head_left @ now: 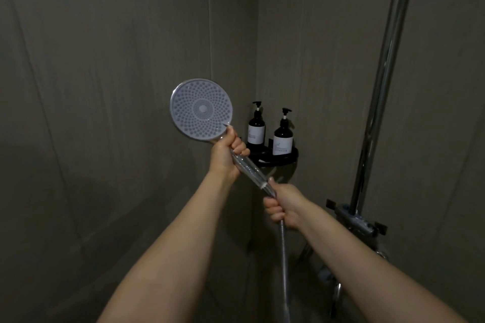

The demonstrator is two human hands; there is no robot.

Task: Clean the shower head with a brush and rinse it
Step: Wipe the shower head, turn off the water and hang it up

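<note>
The left hand (227, 154) is wrapped around the top of the clear handle (249, 166) just under the round disc, fingers curled over it and thumb lying along the neck toward the disc. The right hand (282, 207) grips the lower end of the same handle where it meets the metal hose (284, 265), fingers closed round the joint and thumb pointing up along the handle. Between them they hold the shower head (201, 109) raised in front of the wall corner, tilted up to the left, its pale nozzle face turned toward the camera. The hose hangs down from the right hand to the bottom of the view. Just behind the left hand, in the corner, a black shelf (286, 158) carries two dark pump bottles (256, 126) with white labels, standing upright side by side. To the right a chrome riser pipe (385, 81) runs up the wall from a mixer unit (357, 221). The walls (105, 60) are grey-brown panels in dim light.
</note>
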